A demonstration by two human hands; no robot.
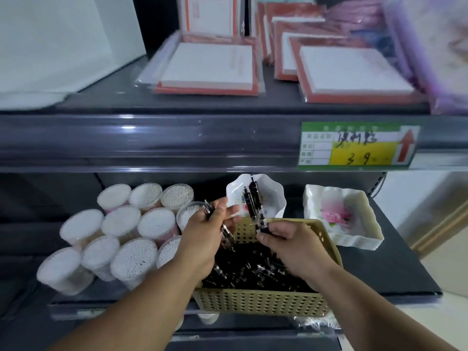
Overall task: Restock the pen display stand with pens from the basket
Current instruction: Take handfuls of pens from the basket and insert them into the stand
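Observation:
A tan perforated basket (255,301) stands on the lower shelf, filled with several black pens (250,269). My left hand (205,236) is over the basket's left side and grips a black pen (226,233) slanting from upper left to lower right. My right hand (291,243) is over the basket's right side and grips two black pens (253,206) that point up and away. Their tips reach in front of a white scalloped dish (274,198) behind the basket. No pen display stand is visible.
Several round tubs of cotton swabs (121,229) crowd the shelf left of the basket. A square white floral dish (342,219) sits to the right. The upper shelf holds packs of red-backed white notepads (210,67) and a price label (357,146) on its front rail.

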